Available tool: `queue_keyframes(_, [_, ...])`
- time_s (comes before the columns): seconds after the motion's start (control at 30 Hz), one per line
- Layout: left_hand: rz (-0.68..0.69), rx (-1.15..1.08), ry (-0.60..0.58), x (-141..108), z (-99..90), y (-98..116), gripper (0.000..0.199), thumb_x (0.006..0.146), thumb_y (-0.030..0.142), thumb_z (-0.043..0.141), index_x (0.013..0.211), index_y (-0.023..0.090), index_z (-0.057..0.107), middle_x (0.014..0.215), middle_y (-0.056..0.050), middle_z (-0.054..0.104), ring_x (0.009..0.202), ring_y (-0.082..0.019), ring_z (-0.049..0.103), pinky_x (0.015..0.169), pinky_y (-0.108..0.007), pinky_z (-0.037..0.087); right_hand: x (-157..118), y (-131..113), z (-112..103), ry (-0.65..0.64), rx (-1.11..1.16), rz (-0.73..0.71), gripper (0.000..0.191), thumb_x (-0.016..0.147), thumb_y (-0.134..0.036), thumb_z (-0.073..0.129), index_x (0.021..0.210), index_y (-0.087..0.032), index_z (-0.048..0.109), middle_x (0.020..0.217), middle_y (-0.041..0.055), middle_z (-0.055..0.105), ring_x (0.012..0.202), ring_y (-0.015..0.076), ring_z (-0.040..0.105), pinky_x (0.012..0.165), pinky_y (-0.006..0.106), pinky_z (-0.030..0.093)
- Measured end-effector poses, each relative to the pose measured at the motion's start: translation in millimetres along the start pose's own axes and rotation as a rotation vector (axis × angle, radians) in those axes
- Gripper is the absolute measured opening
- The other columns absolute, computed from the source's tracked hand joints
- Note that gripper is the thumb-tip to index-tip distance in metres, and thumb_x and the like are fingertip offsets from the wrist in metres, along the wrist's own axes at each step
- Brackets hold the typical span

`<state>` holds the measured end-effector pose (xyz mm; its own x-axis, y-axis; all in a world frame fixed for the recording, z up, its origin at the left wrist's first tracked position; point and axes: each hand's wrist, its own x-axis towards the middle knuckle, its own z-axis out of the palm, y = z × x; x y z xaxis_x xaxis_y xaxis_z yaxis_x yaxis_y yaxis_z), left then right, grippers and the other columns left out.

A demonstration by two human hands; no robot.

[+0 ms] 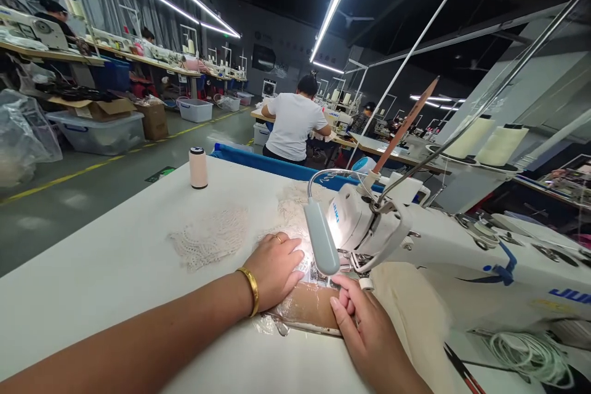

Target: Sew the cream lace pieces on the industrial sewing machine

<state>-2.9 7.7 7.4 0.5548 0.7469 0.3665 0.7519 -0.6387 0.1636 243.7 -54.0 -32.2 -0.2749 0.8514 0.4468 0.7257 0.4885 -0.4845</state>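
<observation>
A white sewing machine (355, 215) stands at the right, its needle area lit by a grey lamp (322, 237). My left hand (276, 268) lies palm down with fingers spread on pale lace (295, 206), left of the needle area. My right hand (357, 314) is at the right edge of a brown plate (309, 306), its thumb and index finger curled close together near the presser foot; whether fabric is between them is too small to tell. A separate lace piece (210, 237) lies on the white table (138, 240) to the left.
A pink thread spool (198, 168) stands near the table's far edge. Cream fabric (410, 314) lies under the machine arm, with scissors (463, 369) and a coiled tube (530, 357) at lower right. A blue trough (263, 162) runs behind the table. A person in white (295, 123) sits beyond.
</observation>
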Motion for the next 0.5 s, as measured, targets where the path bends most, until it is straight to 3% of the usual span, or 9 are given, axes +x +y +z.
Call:
queue_keyframes(0.3, [-0.015, -0.039, 0.073, -1, -13.6, 2, 0.01, 0.097, 0.017, 0.061, 0.089, 0.019, 0.067, 0.109, -0.009, 0.076, 0.114, -0.035, 0.064, 0.093, -0.052, 0.049, 4, 3, -6, -0.094, -0.028, -0.032, 0.027, 0.113, -0.034, 0.045, 0.129, -0.023, 0.064, 0.082, 0.0005, 0.065, 0.071, 0.0203, 0.066, 0.064, 0.031, 0.056])
queue_keyframes(0.4, [-0.024, -0.022, 0.127, -3, -37.9, -11, 0.015, 0.099, 0.017, 0.057, 0.103, 0.018, 0.071, 0.12, -0.012, 0.077, 0.115, -0.035, 0.066, 0.096, -0.055, 0.05, 2, 5, -5, -0.086, -0.036, -0.023, 0.028, 0.114, -0.035, 0.044, 0.129, -0.024, 0.064, 0.083, 0.0013, 0.067, 0.073, 0.0208, 0.068, 0.065, 0.032, 0.058])
queue_keyframes(0.5, [-0.09, -0.008, 0.241, -13, -80.3, -43, 0.025, 0.102, 0.025, 0.055, 0.118, 0.02, 0.073, 0.126, -0.01, 0.078, 0.116, -0.032, 0.069, 0.101, -0.052, 0.052, 1, 6, -4, -0.055, -0.036, -0.042, 0.027, 0.113, -0.036, 0.046, 0.127, -0.025, 0.066, 0.081, 0.0012, 0.067, 0.069, 0.021, 0.069, 0.061, 0.031, 0.058])
